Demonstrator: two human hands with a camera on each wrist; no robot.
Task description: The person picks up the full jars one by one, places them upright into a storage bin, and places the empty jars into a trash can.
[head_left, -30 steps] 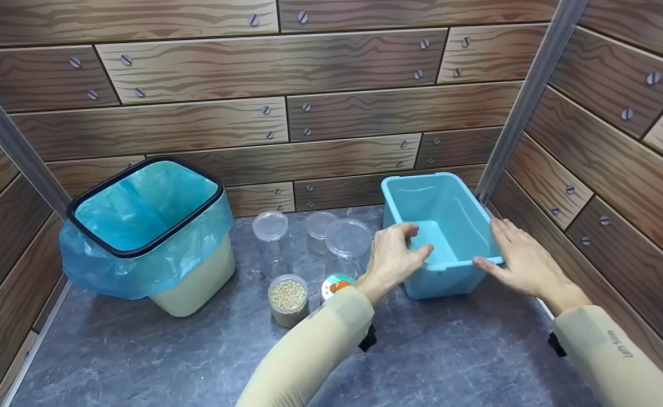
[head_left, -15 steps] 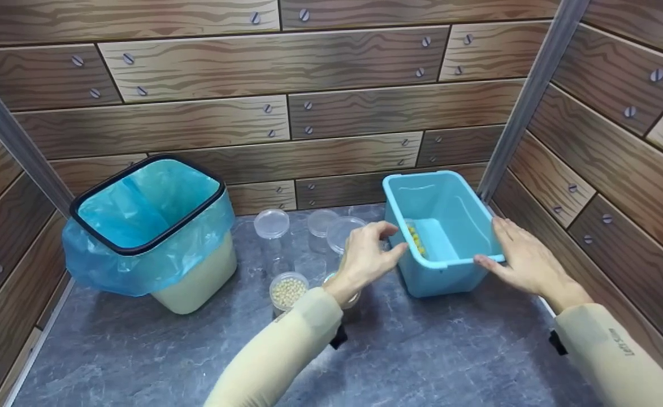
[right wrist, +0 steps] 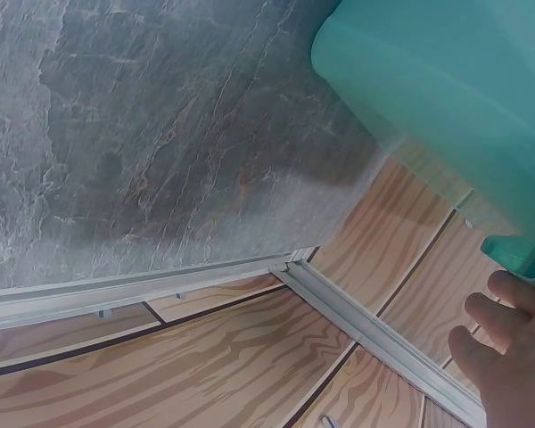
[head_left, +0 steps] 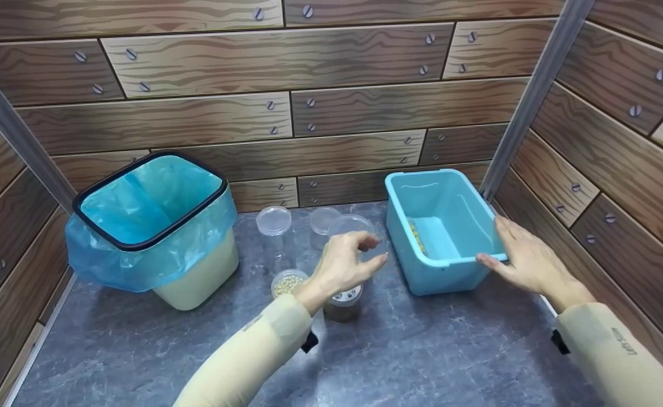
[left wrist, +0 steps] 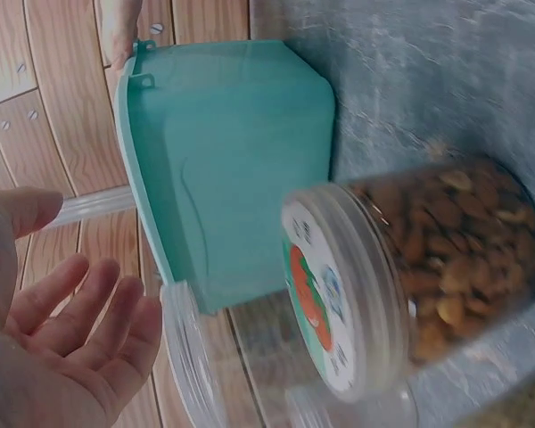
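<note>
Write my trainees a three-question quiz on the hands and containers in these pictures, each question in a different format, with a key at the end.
1. Short answer: What, if anything, is the left hand holding?
2. True or false: The right hand touches the rim of the blue tub.
3. Multiple choice: What shows inside the jar with the printed lid?
A) Yellow sweets
B) Almonds
C) Pale peas

Key: 1. Nothing. 2. True. 3. B.

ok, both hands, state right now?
Left hand: open, holding nothing.
Right hand: open, resting against the blue bin.
</note>
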